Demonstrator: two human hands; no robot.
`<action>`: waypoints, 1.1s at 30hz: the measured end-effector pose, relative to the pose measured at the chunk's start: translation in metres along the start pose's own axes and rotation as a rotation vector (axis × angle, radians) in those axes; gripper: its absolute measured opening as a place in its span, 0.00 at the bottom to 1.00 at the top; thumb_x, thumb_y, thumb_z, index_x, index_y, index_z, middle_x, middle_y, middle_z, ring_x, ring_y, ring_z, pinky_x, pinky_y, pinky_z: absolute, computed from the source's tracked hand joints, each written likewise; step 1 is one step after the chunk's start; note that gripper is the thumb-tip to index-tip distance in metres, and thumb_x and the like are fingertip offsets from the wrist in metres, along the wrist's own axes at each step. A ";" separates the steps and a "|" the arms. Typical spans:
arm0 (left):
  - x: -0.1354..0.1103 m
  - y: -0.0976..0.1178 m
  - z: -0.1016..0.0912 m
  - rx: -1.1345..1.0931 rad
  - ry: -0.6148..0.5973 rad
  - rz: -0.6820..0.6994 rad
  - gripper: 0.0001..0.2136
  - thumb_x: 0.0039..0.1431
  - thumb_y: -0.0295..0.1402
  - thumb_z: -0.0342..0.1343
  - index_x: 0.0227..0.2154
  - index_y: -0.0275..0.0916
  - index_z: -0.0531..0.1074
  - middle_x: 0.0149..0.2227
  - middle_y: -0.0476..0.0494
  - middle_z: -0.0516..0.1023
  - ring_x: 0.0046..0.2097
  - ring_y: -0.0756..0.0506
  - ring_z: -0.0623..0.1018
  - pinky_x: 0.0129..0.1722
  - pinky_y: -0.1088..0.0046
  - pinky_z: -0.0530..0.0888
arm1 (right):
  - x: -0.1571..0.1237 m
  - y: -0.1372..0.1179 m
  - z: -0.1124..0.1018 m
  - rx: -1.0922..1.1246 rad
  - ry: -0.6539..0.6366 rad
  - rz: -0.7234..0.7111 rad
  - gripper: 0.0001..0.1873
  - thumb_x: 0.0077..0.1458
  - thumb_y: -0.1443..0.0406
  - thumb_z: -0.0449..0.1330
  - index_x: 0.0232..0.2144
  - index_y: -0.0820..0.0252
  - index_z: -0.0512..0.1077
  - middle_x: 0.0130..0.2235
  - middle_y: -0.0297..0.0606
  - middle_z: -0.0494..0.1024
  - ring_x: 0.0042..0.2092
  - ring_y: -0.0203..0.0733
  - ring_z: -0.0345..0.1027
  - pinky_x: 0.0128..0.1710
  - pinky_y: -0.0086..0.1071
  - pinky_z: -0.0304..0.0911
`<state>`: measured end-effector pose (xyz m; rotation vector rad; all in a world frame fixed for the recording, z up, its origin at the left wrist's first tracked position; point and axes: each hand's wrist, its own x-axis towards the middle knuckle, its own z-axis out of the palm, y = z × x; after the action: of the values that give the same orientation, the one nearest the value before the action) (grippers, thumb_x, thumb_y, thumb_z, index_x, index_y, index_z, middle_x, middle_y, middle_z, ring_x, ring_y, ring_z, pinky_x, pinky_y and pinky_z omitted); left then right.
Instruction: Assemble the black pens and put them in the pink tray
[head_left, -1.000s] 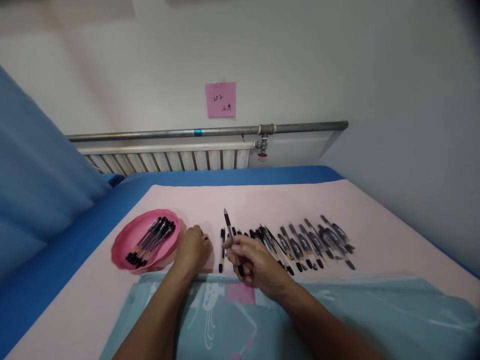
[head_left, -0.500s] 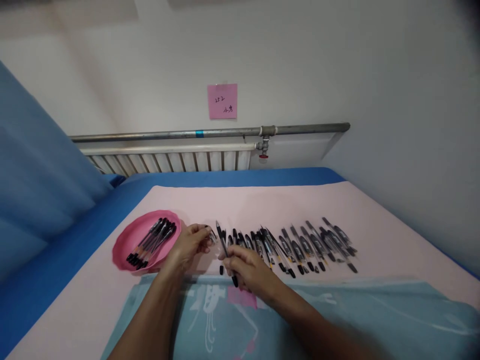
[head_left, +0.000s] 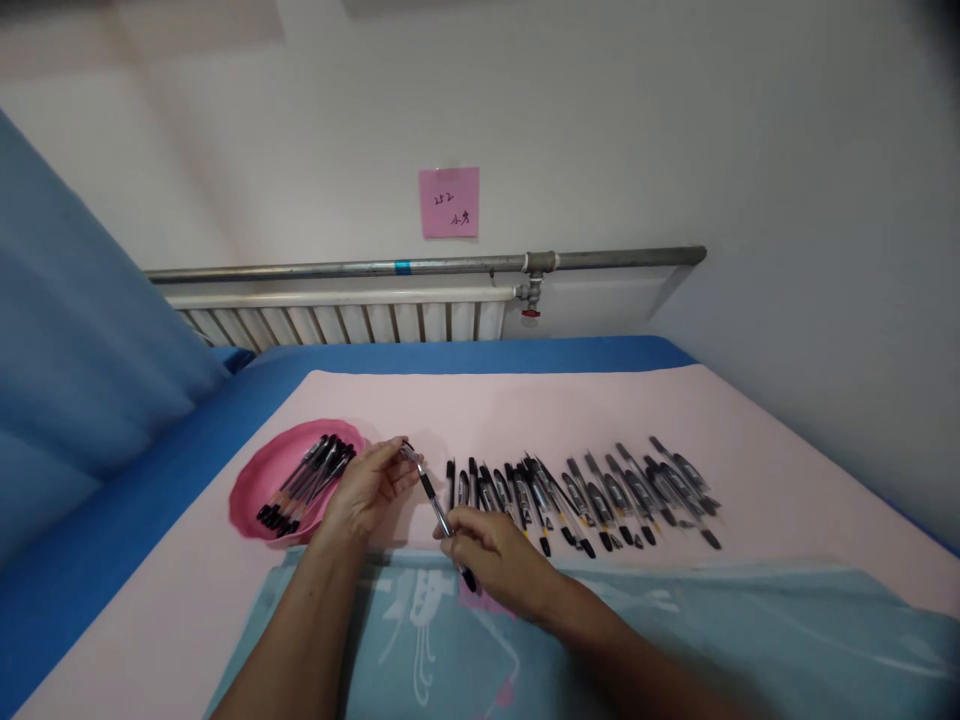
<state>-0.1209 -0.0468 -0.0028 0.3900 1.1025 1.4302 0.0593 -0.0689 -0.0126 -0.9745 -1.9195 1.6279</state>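
My right hand is closed around the barrel of a black gel pen, which tilts up to the left with its writing end away from me. A small pen cap, clear with a dark clip, is pinched between the thumb and finger of my left hand. The pen's tip is right at the cap; whether it is inside cannot be made out. Just left of my left hand, several black pens lie in a pink scalloped basket.
A long row of pens and loose caps spreads rightward over the pink sheet. Nearer me lies a teal printed cloth. Behind the bed stand a radiator and a metal pipe; a blue curtain hangs left.
My right hand has tipped the pen leftward, bringing its tip from apart to the cap in my left hand. My left hand has turned the cap toward the pen.
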 end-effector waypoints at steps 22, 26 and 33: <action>-0.011 -0.022 0.016 0.223 -0.213 0.034 0.13 0.41 0.37 0.62 0.23 0.34 0.67 0.24 0.47 0.74 0.27 0.49 0.75 0.27 0.75 0.70 | 0.007 0.009 0.004 0.066 0.067 0.044 0.07 0.49 0.69 0.50 0.20 0.60 0.60 0.19 0.27 0.64 0.20 0.29 0.55 0.20 0.23 0.51; -0.012 -0.026 0.019 0.279 -0.205 0.062 0.13 0.42 0.39 0.61 0.23 0.35 0.65 0.22 0.50 0.71 0.25 0.50 0.74 0.25 0.75 0.69 | 0.008 0.011 0.006 0.029 0.101 0.025 0.09 0.50 0.68 0.50 0.19 0.60 0.59 0.20 0.28 0.64 0.22 0.30 0.56 0.22 0.24 0.52; -0.008 -0.032 0.018 0.355 -0.216 0.100 0.13 0.43 0.39 0.59 0.22 0.36 0.63 0.20 0.51 0.71 0.22 0.52 0.72 0.23 0.76 0.67 | 0.010 0.023 0.009 0.012 0.127 0.000 0.09 0.49 0.67 0.49 0.19 0.59 0.58 0.20 0.28 0.64 0.23 0.32 0.57 0.23 0.25 0.53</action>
<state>-0.0860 -0.0524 -0.0165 0.8434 1.1709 1.2430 0.0512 -0.0661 -0.0381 -1.0466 -1.8235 1.5375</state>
